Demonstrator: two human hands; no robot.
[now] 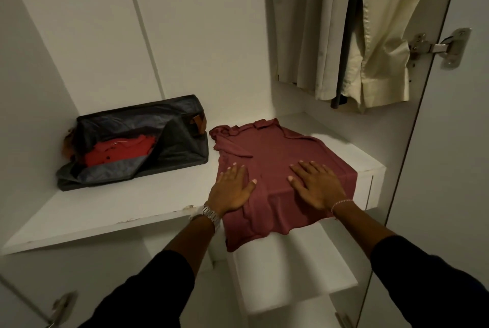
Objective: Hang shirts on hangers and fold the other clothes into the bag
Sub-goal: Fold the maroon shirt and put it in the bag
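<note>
- Sitting at the shelf's back left corner, the dark bag is gaping open and already holding a folded red polo, so part of the folding looks done.
- Pressing flat with fingers spread, the left hand is resting on the maroon polo's left side, wrist over the shelf's front edge.
- Lying near the shelf's front right corner, the maroon polo is draping its hem over the front edge; by my judgement it is only partly folded and not yet bagged.
- Pressing flat and spread too, the right hand is holding down the polo's right side.
- Hanging above the shelf's right end, pale shirts are already up.
</note>
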